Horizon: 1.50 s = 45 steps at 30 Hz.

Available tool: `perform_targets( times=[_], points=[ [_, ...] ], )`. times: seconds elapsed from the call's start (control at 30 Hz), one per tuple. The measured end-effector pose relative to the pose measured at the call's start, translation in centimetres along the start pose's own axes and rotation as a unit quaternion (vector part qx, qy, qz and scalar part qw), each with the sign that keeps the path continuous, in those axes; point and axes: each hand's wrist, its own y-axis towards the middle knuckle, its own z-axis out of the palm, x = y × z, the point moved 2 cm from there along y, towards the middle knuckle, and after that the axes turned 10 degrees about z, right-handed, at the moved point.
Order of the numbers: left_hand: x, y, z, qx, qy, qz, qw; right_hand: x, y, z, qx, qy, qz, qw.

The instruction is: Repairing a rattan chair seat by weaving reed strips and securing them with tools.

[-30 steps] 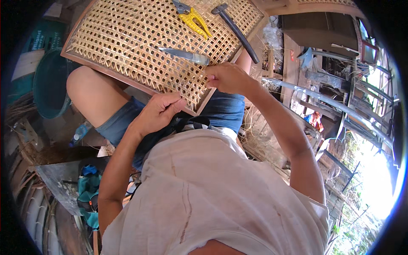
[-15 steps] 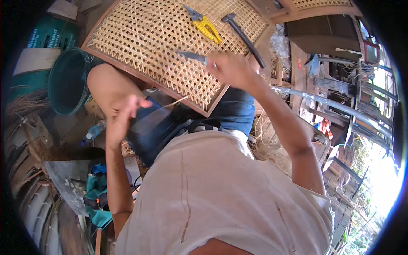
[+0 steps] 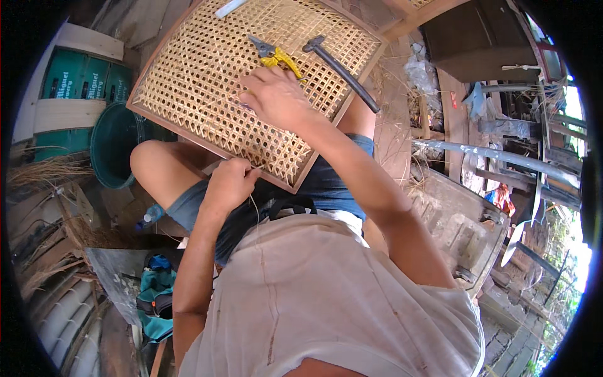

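Note:
A framed cane panel (image 3: 207, 81) with open woven holes and a brown wooden border lies across my lap. At its near edge my left hand (image 3: 230, 182) pinches a thin cane strand (image 3: 256, 210), whose loose end trails down in front of my shirt. My right hand (image 3: 276, 100) rests over the middle of the weave, fingers bent. A small dark purplish bit shows below its thumb, but what lies under the palm is hidden. Just beyond those fingers are yellow-handled pruning shears (image 3: 274, 56). A dark hammer (image 3: 342, 70) lies along the panel's right side.
A whitish object (image 3: 230, 7) lies near the panel's far edge. To the left stand a dark green bucket (image 3: 100, 151) and green crates (image 3: 85, 75). A plastic bottle (image 3: 152, 214) and a teal bag (image 3: 155, 292) are beside my left arm. Metal pipes (image 3: 502, 160) run along the right.
My left hand has moved right to the panel's near edge. My right hand has moved left and down onto the weave; the knife it held no longer shows. The view has shifted slightly.

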Motion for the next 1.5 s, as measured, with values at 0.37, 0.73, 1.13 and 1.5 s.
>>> perform_targets(
  times=[0.37, 0.73, 1.13, 1.5],
  points=[
    [1.4, 1.4, -2.2, 0.058, -0.144, -0.123, 0.98, -7.6, 4.7, 0.8, -0.084, -0.039, 0.097, 0.991],
    [2.9, -0.1, -2.9, 0.097, -0.255, -0.13, 0.953, -3.7, 6.0, -8.1, -0.085, 0.113, 0.16, 0.977],
    [6.2, -2.9, -8.7, 0.182, -0.266, -0.16, 0.933, 0.1, -15.9, -4.5, 0.438, 0.261, 0.257, 0.821],
    [-0.6, -1.9, -1.6, -0.051, -0.021, 0.012, 0.998, 0.7, -14.7, -0.2, 0.53, 0.464, 0.361, 0.61]
  ],
)
